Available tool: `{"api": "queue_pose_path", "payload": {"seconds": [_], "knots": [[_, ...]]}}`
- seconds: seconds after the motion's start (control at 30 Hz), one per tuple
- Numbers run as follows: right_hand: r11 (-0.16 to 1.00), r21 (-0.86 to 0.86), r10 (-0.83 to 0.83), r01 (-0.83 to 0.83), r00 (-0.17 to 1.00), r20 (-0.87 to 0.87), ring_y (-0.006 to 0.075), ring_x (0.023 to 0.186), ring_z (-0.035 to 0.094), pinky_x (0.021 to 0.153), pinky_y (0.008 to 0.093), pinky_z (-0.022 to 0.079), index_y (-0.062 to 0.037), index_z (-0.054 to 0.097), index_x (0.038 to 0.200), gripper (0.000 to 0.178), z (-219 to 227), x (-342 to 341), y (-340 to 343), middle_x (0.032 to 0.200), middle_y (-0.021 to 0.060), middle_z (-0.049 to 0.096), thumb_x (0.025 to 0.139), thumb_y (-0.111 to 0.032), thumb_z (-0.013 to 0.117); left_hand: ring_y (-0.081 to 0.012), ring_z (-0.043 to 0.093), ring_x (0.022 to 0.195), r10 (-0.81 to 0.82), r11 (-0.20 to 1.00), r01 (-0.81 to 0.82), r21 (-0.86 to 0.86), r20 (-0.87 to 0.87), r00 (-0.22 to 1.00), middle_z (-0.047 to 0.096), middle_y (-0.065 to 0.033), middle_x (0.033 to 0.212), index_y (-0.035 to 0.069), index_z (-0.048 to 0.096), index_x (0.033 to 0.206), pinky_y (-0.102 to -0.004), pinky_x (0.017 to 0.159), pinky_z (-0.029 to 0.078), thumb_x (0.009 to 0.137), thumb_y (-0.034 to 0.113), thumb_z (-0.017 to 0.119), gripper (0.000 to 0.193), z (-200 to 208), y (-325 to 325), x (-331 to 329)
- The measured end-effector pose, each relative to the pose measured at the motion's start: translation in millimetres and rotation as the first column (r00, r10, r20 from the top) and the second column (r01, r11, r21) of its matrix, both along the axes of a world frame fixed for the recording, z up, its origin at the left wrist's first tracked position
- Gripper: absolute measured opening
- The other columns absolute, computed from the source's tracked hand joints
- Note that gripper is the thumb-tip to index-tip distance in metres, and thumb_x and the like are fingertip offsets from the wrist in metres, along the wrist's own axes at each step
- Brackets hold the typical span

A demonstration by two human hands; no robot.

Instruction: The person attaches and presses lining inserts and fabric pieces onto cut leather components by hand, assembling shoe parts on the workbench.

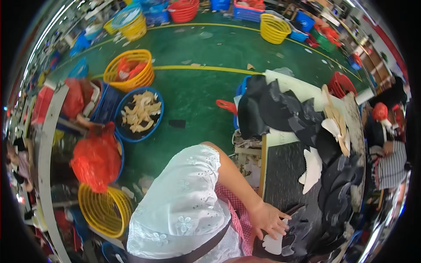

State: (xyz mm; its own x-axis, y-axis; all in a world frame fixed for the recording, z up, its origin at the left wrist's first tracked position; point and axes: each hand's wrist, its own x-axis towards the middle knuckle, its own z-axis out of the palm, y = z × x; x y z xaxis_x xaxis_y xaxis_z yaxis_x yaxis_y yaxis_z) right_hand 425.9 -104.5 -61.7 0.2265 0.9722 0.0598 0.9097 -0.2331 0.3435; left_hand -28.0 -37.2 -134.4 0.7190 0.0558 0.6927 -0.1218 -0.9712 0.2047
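Observation:
My left hand (268, 219) reaches across to a black work surface (285, 171), fingers spread and lying flat. Under the fingertips is a small white piece with a toothed edge (272, 245), partly covered by the hand. Black sheet pieces (302, 228) lie just beside it. Farther up the surface rests a larger white toothed piece (312, 168). My right hand does not show; only a sliver of skin appears at the lower edge.
Black sheet material (272, 103) is heaped at the table's far end, beside beige pieces (335, 116). On the green floor to the left stand a blue-rimmed tub (161, 115) of beige scraps, a red bag (96, 155) and a yellow basket (105, 210). People sit at both sides.

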Motion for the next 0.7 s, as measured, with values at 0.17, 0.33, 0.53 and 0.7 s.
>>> {"api": "queue_pose_path", "payload": {"seconds": [0.17,0.33,0.53,0.7], "knots": [[0.817,0.487,0.456,-0.309,0.863,-0.216,0.0336,0.074,0.063,0.076,0.0425,0.05,-0.0043,0.069,0.1,0.021,113,-152,16,0.094,0.0194,0.068,0.079,-0.007,0.068,-0.039,0.038,0.134,0.045,0.964,-0.038,-0.263,0.022,0.999,0.043,-0.0294,0.139,-0.001,0.055,0.124,-0.0633,0.109,0.019,0.086,0.045,0.06,0.06,34,-3,-1],[0.849,0.316,0.526,-0.424,0.737,-0.425,0.032,0.072,0.067,0.065,0.038,0.052,-0.0005,0.065,0.097,0.017,126,-261,-2,0.088,0.0189,0.068,0.086,-0.013,0.07,-0.0402,0.056,0.108,0.002,0.744,0.348,-0.57,0.523,0.853,0.059,-0.0241,0.115,0.001,0.061,0.114,-0.0477,0.092,0.044,0.085,0.032,0.064,0.043,100,3,32],[0.712,0.611,0.636,-0.347,0.688,-0.35,0.0251,0.07,0.062,0.063,0.034,0.051,0.0013,0.065,0.097,0.023,129,-262,-6,0.079,0.0121,0.065,0.079,-0.007,0.077,-0.033,0.066,0.086,-0.017,0.773,0.326,-0.545,0.495,0.869,0.068,-0.0177,0.097,0.003,0.064,0.111,-0.0411,0.071,0.051,0.091,0.025,0.058,0.029,91,42,71],[0.604,0.748,0.661,-0.275,0.697,-0.277,0.0207,0.073,0.059,0.062,0.0319,0.049,0.0025,0.061,0.098,0.024,118,-245,-20,0.085,0.013,0.061,0.091,-0.02,0.064,-0.0345,0.064,0.078,0.188,0.935,-0.002,-0.355,0.489,0.852,0.066,-0.0138,0.082,0.004,0.066,0.1,-0.0442,0.068,0.05,0.085,0.022,0.058,0.025,157,72,60]]}}
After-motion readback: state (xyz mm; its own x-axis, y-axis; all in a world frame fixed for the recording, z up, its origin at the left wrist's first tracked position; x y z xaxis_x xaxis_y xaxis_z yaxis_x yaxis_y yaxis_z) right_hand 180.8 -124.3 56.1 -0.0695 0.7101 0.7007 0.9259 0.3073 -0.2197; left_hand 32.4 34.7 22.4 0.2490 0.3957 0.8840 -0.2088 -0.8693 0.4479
